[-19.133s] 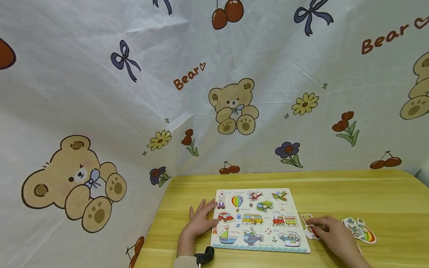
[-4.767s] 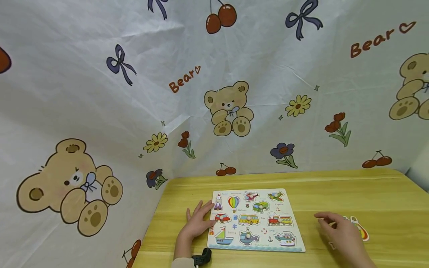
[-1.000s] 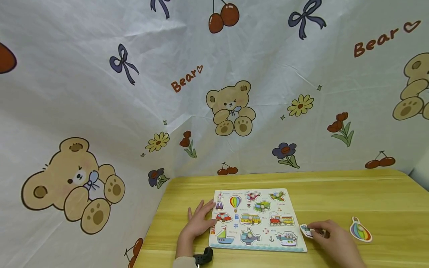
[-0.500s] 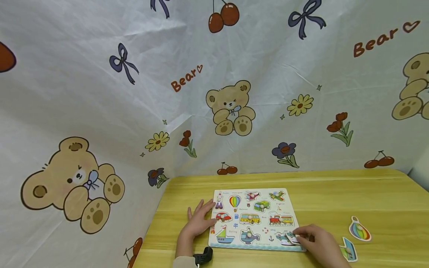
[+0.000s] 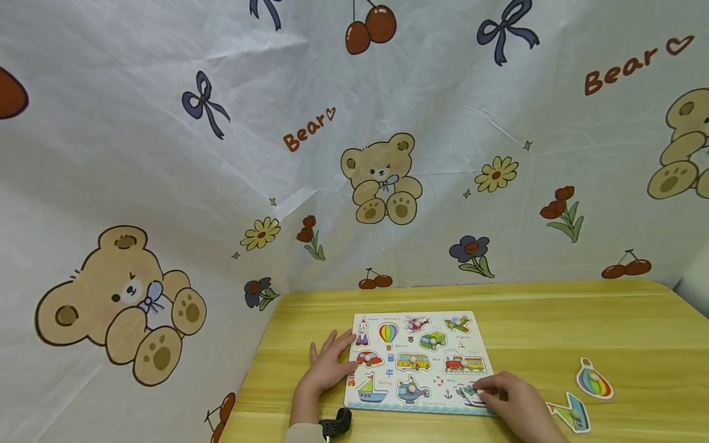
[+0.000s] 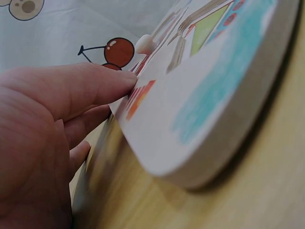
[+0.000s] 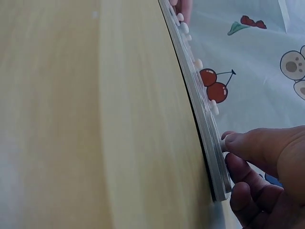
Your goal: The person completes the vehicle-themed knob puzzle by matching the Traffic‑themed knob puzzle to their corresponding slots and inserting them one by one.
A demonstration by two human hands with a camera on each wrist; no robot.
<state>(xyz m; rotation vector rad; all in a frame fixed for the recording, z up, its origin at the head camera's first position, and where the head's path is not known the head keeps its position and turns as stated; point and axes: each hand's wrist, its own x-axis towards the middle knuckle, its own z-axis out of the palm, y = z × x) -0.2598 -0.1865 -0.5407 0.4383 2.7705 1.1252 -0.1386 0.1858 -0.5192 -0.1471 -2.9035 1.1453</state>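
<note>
A white wooden knob puzzle board (image 5: pixel 443 324) with vehicle pictures lies on the table. At its left edge is my left hand (image 5: pixel 327 368); the thumb (image 6: pixel 107 83) rests on the board's surface, and the relaxed fingers reach along the edge. My right hand (image 5: pixel 512 400) pinches the small knob (image 7: pixel 224 144) of a ship puzzle piece (image 5: pixel 474 397) over the ship slot at the board's lower right. My fingers hide part of that piece. Right of this hand lie a sailboat puzzle piece (image 5: pixel 578 413) and a hot-air balloon puzzle piece (image 5: pixel 595 381).
Knobbed pieces, including a bus (image 5: pixel 412 362), a train (image 5: pixel 464 363) and a submarine (image 5: pixel 412 391), sit in the board. The wood-grain table (image 5: pixel 637 326) ends at a bear-patterned cloth (image 5: pixel 432 258) behind and to the left.
My right hand has carried the ship piece leftward from beside the board onto the ship slot. The sailboat piece, earlier hidden by that hand, now shows. My left hand stays put.
</note>
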